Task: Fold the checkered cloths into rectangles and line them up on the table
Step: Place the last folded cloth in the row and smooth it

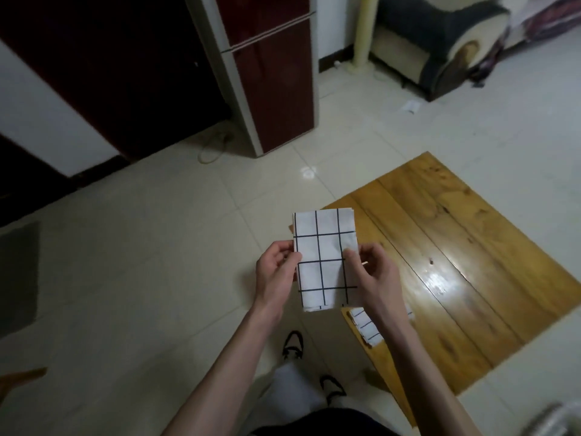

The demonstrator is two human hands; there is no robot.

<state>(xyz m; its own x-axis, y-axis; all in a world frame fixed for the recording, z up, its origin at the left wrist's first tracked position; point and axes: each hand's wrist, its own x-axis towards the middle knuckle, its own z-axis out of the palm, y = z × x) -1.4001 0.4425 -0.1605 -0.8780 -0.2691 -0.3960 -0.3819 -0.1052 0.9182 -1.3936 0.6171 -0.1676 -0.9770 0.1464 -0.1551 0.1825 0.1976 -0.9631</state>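
Observation:
A white cloth with a black grid [322, 247], folded into a tall rectangle, hangs in the air over the left corner of the low wooden table [456, 247]. My left hand [275, 269] pinches its left edge. My right hand [371, 272] pinches its right edge, thumb on the front. A second folded checkered cloth [366, 327] lies on the table's near left edge, partly hidden under my right forearm.
A dark red fridge [270, 73] stands at the back on the pale tiled floor, with a cord beside it. A sofa [440, 45] sits at the far right. My feet in dark sandals [294, 344] are below the cloth.

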